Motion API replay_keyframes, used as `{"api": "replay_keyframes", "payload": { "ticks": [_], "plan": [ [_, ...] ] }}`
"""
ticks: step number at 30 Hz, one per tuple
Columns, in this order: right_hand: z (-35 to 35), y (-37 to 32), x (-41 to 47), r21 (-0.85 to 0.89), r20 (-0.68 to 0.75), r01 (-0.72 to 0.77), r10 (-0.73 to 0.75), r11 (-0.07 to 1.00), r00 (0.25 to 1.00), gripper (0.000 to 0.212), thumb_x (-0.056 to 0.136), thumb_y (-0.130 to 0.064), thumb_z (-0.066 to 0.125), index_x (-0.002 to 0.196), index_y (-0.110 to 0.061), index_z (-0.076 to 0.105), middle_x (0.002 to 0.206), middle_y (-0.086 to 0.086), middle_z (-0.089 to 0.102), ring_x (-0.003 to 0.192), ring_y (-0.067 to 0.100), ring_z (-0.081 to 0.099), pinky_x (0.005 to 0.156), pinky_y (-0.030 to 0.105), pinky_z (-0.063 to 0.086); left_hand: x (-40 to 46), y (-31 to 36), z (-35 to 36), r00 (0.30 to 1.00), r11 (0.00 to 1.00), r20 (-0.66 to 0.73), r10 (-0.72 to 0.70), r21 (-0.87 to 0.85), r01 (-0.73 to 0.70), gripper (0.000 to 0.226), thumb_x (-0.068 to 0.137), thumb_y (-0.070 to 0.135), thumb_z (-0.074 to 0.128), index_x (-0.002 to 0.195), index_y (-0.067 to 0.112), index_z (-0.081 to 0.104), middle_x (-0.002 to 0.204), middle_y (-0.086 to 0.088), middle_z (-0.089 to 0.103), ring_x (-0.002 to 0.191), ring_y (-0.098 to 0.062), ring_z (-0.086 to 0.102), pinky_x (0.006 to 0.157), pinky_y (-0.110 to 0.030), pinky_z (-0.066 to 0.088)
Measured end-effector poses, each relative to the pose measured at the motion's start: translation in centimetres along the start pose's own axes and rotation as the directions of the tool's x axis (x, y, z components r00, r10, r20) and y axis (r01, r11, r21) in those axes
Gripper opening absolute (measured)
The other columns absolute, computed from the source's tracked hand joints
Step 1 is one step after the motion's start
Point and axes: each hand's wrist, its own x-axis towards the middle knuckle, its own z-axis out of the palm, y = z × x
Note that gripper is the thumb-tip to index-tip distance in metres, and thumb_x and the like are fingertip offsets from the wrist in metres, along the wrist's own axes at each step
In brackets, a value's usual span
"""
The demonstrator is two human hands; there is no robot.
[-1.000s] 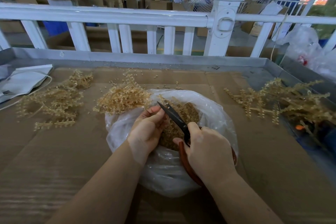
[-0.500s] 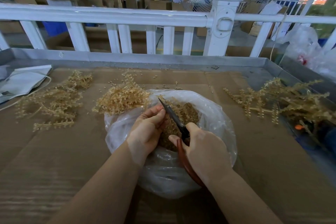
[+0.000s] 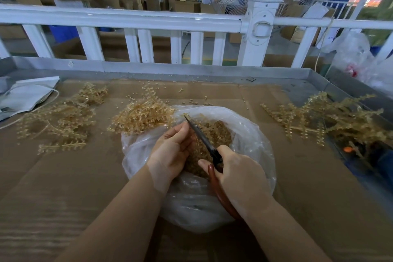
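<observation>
1. Centrally, the right hand (image 3: 240, 174) is clamped on the scissors (image 3: 204, 140), its fingers curled round the red-brown handle loop, which runs down under the palm toward the wrist.
2. The dark blades point up and to the left, lie together as one thin line, and their tip ends just past the left fingertips.
3. The left hand (image 3: 172, 151) sits just left of the blades, palm turned toward them, fingers curled in on a thin amber sprig (image 3: 197, 141); most of that sprig is hidden behind the fingers.
4. The sprig lies between the left fingers and the blades, touching or almost touching the steel; which one cannot be told.
5. Both hands hang over the open mouth of a clear plastic bag (image 3: 251, 134) that sits on the cardboard-covered counter (image 3: 63, 176), with a heap of small amber cut pieces (image 3: 221, 132) inside it, right under the scissors.
6. A middle pile of sprigs (image 3: 144, 115) touches the bag's far left rim, near the left hand.
7. A left pile (image 3: 61, 117) and a right pile (image 3: 331, 117) lie well apart from both hands.
8. A white railing (image 3: 127, 19) runs behind the counter.
</observation>
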Motion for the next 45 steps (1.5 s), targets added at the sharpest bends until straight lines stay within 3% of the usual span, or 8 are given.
{"api": "replay_keyframes", "payload": {
  "ticks": [13, 21, 28, 45],
  "plan": [
    [-0.14, 0.09, 0.04, -0.004, 0.02, -0.011, 0.011, 1.0, 1.0, 0.035, 0.089, -0.066, 0.037, 0.085, -0.031, 0.037, 0.062, -0.013, 0.04, 0.055, -0.001, 0.038, 0.05, 0.012, 0.025, -0.14, 0.23, 0.03, 1.0, 0.999, -0.01, -0.023, 0.027, 0.024, 0.018, 0.089, -0.002, 0.053, 0.075, 0.009, 0.057, 0.059, -0.003, 0.067, 0.052, -0.01, 0.064, 0.056, -0.02, 0.055],
    [0.05, 0.34, 0.12, -0.013, 0.011, -0.011, 0.011, 1.0, 1.0, 0.035, 0.091, -0.064, 0.036, 0.086, -0.029, 0.039, 0.07, -0.011, 0.048, 0.065, 0.007, 0.049, 0.062, 0.018, 0.037, -0.37, 0.13, 0.34, 1.0, 0.997, -0.02, -0.005, 0.072, 0.007, 0.019, 0.089, -0.003, 0.053, 0.075, 0.008, 0.057, 0.056, -0.002, 0.066, 0.049, -0.01, 0.063, 0.053, -0.018, 0.054],
    [-0.03, 0.21, 0.12, -0.011, -0.01, -0.019, 0.019, 1.0, 1.0, 0.035, 0.089, -0.066, 0.037, 0.084, -0.031, 0.039, 0.062, -0.014, 0.039, 0.058, 0.001, 0.04, 0.051, 0.01, 0.024, -0.45, 0.12, 0.27, 1.0, 0.99, -0.003, 0.009, 0.144, -0.008, 0.017, 0.088, -0.006, 0.054, 0.077, 0.006, 0.057, 0.057, -0.003, 0.066, 0.05, -0.011, 0.063, 0.051, -0.019, 0.053],
    [0.0, 0.33, 0.64, 0.01, -0.008, -0.032, 0.032, 0.999, 0.999, 0.036, 0.09, -0.065, 0.039, 0.083, -0.029, 0.04, 0.062, -0.013, 0.042, 0.055, 0.0, 0.041, 0.052, 0.014, 0.028, -0.5, -0.1, 0.38, 0.999, 0.975, 0.026, 0.024, 0.22, -0.029, 0.015, 0.086, -0.007, 0.056, 0.077, 0.005, 0.059, 0.056, -0.004, 0.064, 0.049, -0.011, 0.061, 0.052, -0.02, 0.053]
  ]
}}
